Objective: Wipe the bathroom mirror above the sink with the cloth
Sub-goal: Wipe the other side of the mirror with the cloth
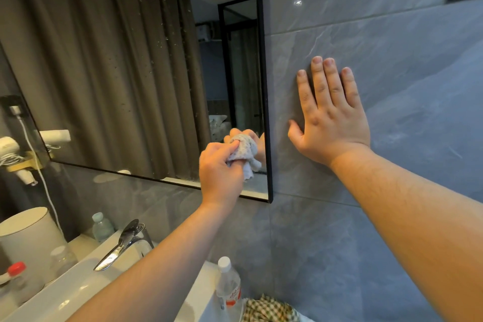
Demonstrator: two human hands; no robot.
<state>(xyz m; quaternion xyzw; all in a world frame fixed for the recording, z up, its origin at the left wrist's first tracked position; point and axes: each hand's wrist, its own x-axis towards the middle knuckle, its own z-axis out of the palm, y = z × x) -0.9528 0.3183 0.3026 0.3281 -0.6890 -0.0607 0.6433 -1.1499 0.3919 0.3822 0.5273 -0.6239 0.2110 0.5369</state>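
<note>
Left hand: while bunched cloth [243,155] presses mirror [125,73] at 5 o'clock corner, left hand [220,170] grips it.
Right hand: right hand [330,117] flat, fingers straight, on wall tile [392,34] at 3 o'clock.

Bathroom, wall mirror [130,73], sink [78,287] with faucet [122,246], grey tiles [392,34]

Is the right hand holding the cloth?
No, the right hand lies flat on the wall tile; the left hand grips the cloth.

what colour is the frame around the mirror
Black, a thin metal frame, clearest in the head view.
</note>
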